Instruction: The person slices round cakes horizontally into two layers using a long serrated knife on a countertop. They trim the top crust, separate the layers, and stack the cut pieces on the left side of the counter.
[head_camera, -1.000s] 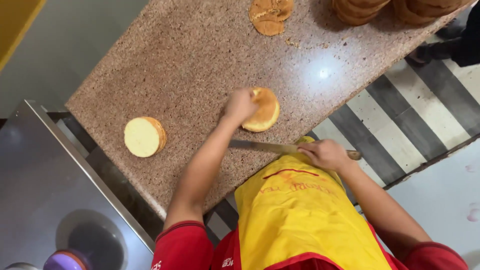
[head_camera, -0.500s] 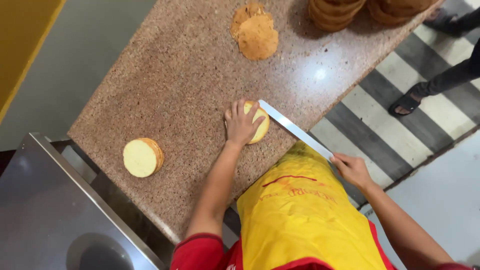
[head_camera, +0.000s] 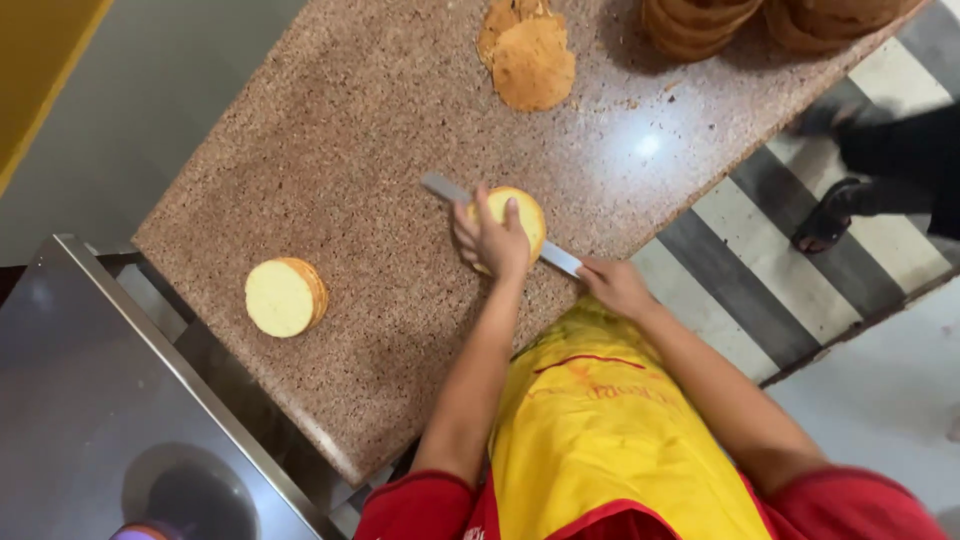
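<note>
I pressed my left hand (head_camera: 492, 238) flat, fingers spread, on a round sponge cake (head_camera: 517, 222) near the front edge of the speckled stone counter (head_camera: 330, 150), while my right hand (head_camera: 615, 285) was closed round the handle of a long knife (head_camera: 470, 205) running level through the cake. To my mind the cut goes best with the blade kept level with the counter and light, even pressure from above. Half a second earlier the blade lay outside the cake on its right; now its tip showed past the left side. A second cake (head_camera: 285, 297) sat well apart; brown trimmings (head_camera: 528, 55) lay at the far edge.
</note>
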